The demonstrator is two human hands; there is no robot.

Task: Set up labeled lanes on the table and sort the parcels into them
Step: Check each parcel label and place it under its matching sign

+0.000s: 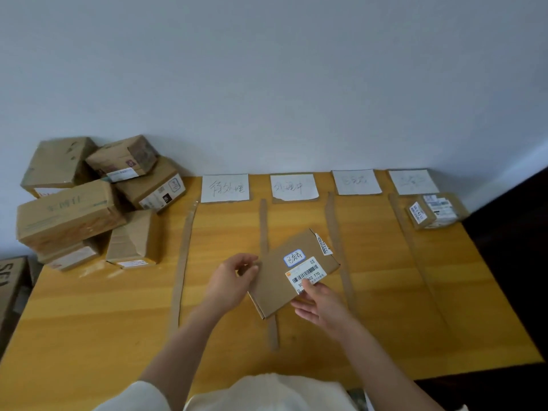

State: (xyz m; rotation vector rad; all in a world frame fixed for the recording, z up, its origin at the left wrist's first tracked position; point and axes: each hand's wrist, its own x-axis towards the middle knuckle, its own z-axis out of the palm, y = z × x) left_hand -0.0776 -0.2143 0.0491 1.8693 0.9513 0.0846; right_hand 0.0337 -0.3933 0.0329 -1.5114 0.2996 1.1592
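Observation:
Both hands hold a flat brown parcel (284, 280) with a barcode label and a small blue-edged handwritten sticker, tilted above the middle of the table. My left hand (234, 280) grips its left edge. My right hand (318, 307) holds its near right corner, thumb on the barcode label. Several white paper lane labels lie along the far edge; the leftmost label (224, 187) and the second label (294, 186) carry clear handwriting, the third label (356, 181) and fourth label (413, 181) are faint. Brown strips such as this one (184, 256) divide the lanes.
A pile of cardboard boxes (89, 200) fills the far left corner of the yellow wooden table (89, 315). Two small parcels (433, 210) lie in the rightmost lane. Another box (10, 280) stands off the left edge. A white wall is behind; dark floor lies right.

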